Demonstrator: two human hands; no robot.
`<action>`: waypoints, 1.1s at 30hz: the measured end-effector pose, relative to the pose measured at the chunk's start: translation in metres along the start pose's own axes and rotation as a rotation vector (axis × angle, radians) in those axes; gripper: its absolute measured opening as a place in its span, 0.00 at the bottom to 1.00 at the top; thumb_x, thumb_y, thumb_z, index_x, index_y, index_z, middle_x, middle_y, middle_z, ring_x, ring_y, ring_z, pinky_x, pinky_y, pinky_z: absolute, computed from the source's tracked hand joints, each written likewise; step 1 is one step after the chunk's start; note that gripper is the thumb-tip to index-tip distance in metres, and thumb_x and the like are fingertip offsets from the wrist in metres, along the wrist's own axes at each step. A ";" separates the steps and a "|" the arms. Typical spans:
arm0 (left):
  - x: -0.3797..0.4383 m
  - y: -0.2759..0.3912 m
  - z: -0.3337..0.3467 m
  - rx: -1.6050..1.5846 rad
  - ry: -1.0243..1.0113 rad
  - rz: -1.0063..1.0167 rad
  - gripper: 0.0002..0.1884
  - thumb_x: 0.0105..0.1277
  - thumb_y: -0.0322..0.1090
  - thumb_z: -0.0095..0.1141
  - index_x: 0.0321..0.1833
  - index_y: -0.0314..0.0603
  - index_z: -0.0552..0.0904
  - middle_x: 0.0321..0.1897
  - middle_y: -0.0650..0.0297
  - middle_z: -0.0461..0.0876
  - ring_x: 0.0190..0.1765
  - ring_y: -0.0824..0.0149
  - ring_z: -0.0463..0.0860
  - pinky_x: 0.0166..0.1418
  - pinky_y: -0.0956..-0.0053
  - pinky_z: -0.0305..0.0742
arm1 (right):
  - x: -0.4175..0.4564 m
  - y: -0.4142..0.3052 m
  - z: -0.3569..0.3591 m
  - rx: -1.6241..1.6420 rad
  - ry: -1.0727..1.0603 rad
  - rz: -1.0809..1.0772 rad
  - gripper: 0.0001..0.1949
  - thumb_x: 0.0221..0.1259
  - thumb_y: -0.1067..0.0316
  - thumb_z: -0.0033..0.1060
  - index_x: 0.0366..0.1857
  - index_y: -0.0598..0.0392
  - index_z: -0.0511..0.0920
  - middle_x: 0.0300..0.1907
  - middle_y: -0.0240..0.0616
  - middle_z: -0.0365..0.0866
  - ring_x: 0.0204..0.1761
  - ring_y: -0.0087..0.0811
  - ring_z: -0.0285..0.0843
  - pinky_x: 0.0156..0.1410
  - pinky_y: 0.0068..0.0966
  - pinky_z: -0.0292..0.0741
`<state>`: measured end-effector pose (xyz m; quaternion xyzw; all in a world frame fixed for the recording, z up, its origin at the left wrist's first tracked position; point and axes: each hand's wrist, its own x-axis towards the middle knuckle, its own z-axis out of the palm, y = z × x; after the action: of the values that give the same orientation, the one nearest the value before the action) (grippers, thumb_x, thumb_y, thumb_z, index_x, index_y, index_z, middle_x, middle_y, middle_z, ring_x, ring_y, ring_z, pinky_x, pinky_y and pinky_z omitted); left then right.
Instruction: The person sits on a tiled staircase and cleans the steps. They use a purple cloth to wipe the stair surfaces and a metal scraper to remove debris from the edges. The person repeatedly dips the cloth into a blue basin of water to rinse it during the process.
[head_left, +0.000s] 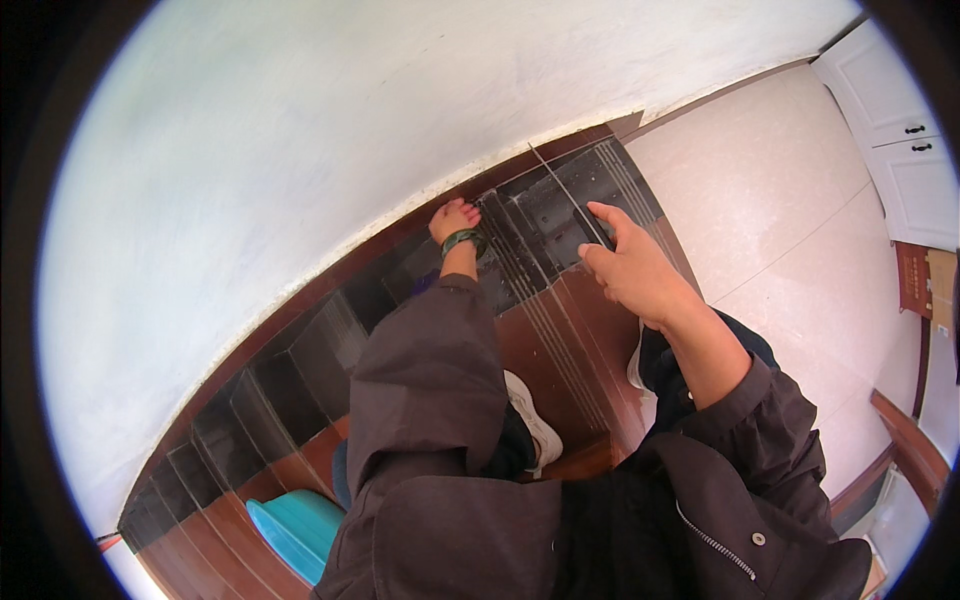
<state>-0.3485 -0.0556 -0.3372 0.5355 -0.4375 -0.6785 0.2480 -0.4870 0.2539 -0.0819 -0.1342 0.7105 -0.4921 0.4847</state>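
My right hand (637, 274) grips the dark handle of a long, thin-bladed tool (556, 178), seen nearly edge-on, so I cannot tell whether it is a knife or a scraper. Its blade points up and left towards the brown skirting (517, 166) at the wall's foot. My left hand (454, 220) is low by that skirting, over the dark tiled edge of a stair. Its fingers are curled, and what they touch is hidden. A dark green bangle (463, 241) circles the left wrist. Pale specks lie on the black stair tiles (555, 225).
Tiled stairs (292, 390) descend to the lower left along a white wall (285, 135). A turquoise plastic basin (300, 529) sits on a lower step. My white shoe (534, 420) is on a red-brown tread. Pale floor (757, 180) and white cabinets (892, 142) are at right.
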 end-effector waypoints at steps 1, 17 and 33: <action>0.002 0.001 -0.015 -0.024 0.024 -0.070 0.15 0.71 0.40 0.52 0.46 0.32 0.82 0.34 0.52 0.84 0.35 0.51 0.85 0.37 0.52 0.82 | 0.000 0.000 0.000 -0.001 -0.003 0.002 0.29 0.65 0.67 0.53 0.69 0.66 0.60 0.62 0.58 0.72 0.63 0.46 0.71 0.68 0.31 0.65; -0.101 -0.017 -0.069 1.687 0.175 -0.024 0.25 0.59 0.42 0.63 0.60 0.55 0.71 0.57 0.52 0.76 0.58 0.47 0.77 0.54 0.50 0.75 | -0.001 -0.002 0.000 0.051 -0.018 0.039 0.30 0.64 0.66 0.54 0.69 0.65 0.61 0.56 0.57 0.76 0.56 0.40 0.75 0.63 0.30 0.68; -0.064 0.045 0.128 1.795 -0.108 0.907 0.06 0.63 0.32 0.53 0.41 0.47 0.80 0.37 0.54 0.80 0.32 0.51 0.85 0.35 0.57 0.81 | -0.001 -0.001 -0.013 0.058 0.052 -0.001 0.30 0.64 0.67 0.54 0.69 0.65 0.61 0.51 0.52 0.79 0.50 0.36 0.76 0.58 0.28 0.70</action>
<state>-0.4560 0.0160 -0.2602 0.2755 -0.9600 0.0372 -0.0324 -0.4971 0.2613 -0.0803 -0.1074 0.7083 -0.5160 0.4695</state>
